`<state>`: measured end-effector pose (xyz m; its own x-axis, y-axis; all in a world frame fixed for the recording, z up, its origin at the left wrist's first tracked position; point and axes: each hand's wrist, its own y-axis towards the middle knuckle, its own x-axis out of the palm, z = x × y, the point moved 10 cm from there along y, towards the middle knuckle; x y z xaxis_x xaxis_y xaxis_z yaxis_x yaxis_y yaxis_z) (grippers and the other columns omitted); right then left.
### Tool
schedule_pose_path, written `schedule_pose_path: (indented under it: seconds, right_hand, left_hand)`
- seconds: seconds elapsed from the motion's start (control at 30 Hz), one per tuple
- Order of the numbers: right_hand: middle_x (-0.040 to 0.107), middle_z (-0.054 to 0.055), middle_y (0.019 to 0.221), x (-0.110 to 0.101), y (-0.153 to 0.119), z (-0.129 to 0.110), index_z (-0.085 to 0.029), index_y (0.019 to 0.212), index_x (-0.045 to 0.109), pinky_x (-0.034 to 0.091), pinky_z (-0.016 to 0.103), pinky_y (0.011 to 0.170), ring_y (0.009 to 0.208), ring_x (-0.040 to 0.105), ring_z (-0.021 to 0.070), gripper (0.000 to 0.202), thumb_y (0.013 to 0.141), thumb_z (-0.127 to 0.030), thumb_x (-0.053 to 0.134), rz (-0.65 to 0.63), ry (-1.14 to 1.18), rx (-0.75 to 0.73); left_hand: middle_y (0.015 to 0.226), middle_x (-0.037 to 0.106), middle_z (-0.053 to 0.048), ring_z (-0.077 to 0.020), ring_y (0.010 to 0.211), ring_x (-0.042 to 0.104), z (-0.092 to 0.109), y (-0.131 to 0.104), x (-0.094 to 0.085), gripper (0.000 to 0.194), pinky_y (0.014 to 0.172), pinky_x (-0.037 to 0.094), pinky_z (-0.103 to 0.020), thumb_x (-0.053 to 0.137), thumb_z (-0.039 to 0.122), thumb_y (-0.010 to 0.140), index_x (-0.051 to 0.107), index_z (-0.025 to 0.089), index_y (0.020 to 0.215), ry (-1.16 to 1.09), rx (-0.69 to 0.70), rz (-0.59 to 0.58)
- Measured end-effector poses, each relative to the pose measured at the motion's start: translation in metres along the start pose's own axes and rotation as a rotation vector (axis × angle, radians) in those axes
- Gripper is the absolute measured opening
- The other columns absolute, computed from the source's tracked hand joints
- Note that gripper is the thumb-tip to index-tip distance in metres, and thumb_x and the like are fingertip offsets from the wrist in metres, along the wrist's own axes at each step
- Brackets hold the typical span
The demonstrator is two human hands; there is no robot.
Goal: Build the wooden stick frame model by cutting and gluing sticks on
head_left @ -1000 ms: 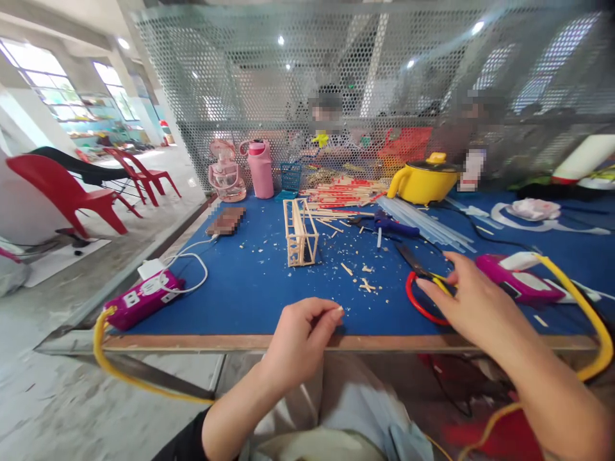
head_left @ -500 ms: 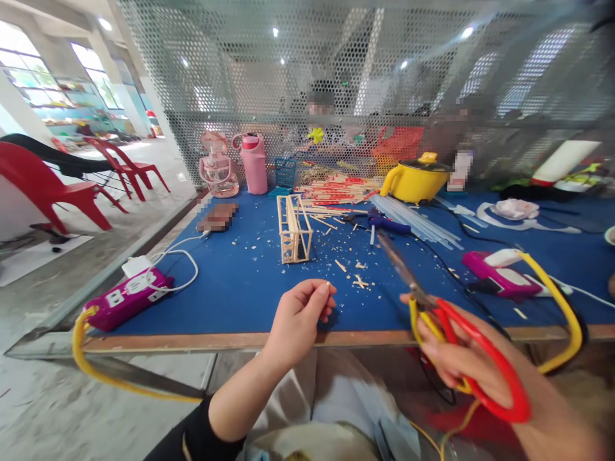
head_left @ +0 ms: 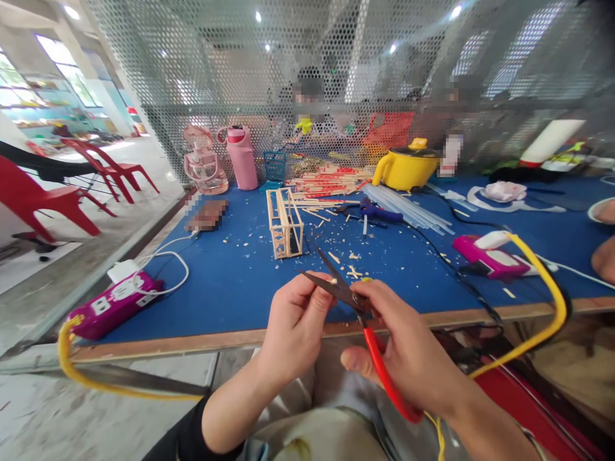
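My right hand grips red-handled scissors, whose blades are spread apart and point left. Between thumb and forefinger, my left hand pinches a small pale piece, mostly hidden by the fingers; its tip shows between the scissor blades. Beyond the hands, a small open frame of thin wooden sticks stands on the blue table. Wood scraps lie scattered to its right. A blue glue gun rests farther back, with its cord running right.
Behind lie many red-marked sticks and clear glue sticks. A yellow pot, a pink bottle and a clear jug stand near the mesh screen. Purple power strips sit left and right. Another person's hand shows far right.
My right hand has brought the scissors left and up to my left hand, and the blades have opened around the pale piece. The view has shifted slightly.
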<state>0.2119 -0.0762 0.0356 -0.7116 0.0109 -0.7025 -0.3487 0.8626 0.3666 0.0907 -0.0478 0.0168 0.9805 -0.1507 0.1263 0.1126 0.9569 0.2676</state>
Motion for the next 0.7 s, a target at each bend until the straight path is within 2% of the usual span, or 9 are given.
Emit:
schedule_pose_path:
  seconds: [0.2, 0.43, 0.7]
  right_hand:
    - [0.059, 0.008, 0.102, 0.004, 0.0, 0.002, -0.022, 0.118, 0.05, 0.05, 0.034, 0.074, 0.088, 0.058, 0.0215, 0.063, 0.072, -0.064, 0.065, 0.041, 0.037, -0.048]
    - [0.053, 0.007, 0.104, 0.011, -0.005, -0.001, -0.022, 0.12, 0.046, 0.048, 0.036, 0.077, 0.091, 0.055, 0.0215, 0.069, 0.074, -0.072, 0.055, 0.004, 0.093, -0.046]
    - [0.052, 0.008, 0.102, 0.007, -0.005, 0.004, -0.021, 0.122, 0.045, 0.047, 0.037, 0.074, 0.088, 0.053, 0.0219, 0.077, 0.07, -0.076, 0.054, 0.025, 0.066, -0.052]
  left_hand:
    - [0.081, 0.065, -0.002, -0.0134, 0.073, 0.057, 0.0, -0.003, -0.003, 0.021, 0.071, 0.047, -0.024, 0.053, 0.035, 0.091, 0.064, 0.018, 0.086, 0.071, 0.011, -0.001]
    - [0.085, 0.067, -0.002, -0.0107, 0.07, 0.056, 0.0, -0.008, 0.0, 0.018, 0.065, 0.045, -0.02, 0.052, 0.031, 0.092, 0.065, 0.018, 0.088, 0.059, 0.031, -0.007]
    - [0.082, 0.065, -0.001, -0.011, 0.074, 0.058, 0.026, -0.012, 0.003, 0.015, 0.07, 0.045, -0.021, 0.052, 0.016, 0.091, 0.066, 0.019, 0.086, 0.285, 0.311, -0.016]
